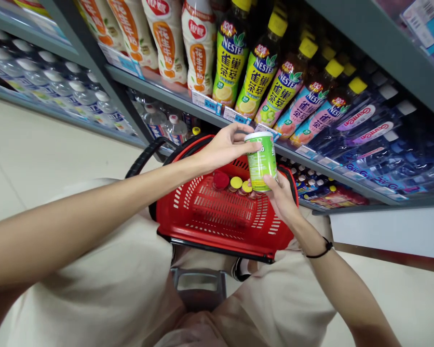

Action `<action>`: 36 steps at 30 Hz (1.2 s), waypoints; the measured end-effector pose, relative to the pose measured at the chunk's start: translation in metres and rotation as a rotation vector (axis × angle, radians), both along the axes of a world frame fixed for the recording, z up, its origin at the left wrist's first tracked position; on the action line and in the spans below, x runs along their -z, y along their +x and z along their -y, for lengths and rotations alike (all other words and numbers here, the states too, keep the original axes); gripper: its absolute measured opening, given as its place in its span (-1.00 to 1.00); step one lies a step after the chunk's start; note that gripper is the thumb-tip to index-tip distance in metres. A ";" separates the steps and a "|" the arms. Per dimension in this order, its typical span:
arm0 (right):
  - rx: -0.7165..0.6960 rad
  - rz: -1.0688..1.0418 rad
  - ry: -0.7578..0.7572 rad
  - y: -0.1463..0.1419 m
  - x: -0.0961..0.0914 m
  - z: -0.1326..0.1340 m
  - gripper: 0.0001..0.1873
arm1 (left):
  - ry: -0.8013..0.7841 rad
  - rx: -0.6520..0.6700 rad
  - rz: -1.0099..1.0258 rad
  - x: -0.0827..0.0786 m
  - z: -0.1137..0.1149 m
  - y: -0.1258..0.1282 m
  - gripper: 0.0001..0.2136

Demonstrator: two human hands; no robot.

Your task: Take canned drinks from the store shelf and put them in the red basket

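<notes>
A green can with a white top is held upright over a red shopping basket. My left hand is closed round the can's upper left side near the rim. My right hand grips it from below and the right, a black band on the wrist. Inside the basket, just under the can, I see three bottle caps, one red and two yellow.
A slanted shelf runs behind the basket with Nestea bottles, white milk-drink bottles and blue Ganten water packs. Water bottles fill the lower left shelf. The basket's black handles lie at its left. Pale floor lies to the left.
</notes>
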State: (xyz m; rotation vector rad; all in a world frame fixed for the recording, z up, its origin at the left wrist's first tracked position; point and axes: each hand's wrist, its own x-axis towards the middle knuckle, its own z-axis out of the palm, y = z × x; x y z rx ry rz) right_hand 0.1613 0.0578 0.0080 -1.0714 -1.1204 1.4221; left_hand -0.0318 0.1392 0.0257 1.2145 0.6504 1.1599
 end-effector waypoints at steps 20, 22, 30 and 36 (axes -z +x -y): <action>-0.191 -0.167 -0.203 0.002 0.001 -0.018 -0.64 | -0.151 -0.002 -0.030 -0.004 0.017 0.003 -0.30; -0.180 -0.114 -0.181 0.004 0.002 -0.023 -0.63 | -0.200 -0.011 -0.051 0.002 0.016 0.006 -0.24; 0.004 0.340 0.056 0.024 0.014 -0.033 -0.49 | 0.118 -0.222 -0.675 0.031 0.022 0.013 -0.19; -0.092 0.960 0.243 0.023 0.025 -0.028 -0.45 | 0.543 -0.055 -1.061 0.049 0.035 0.031 -0.33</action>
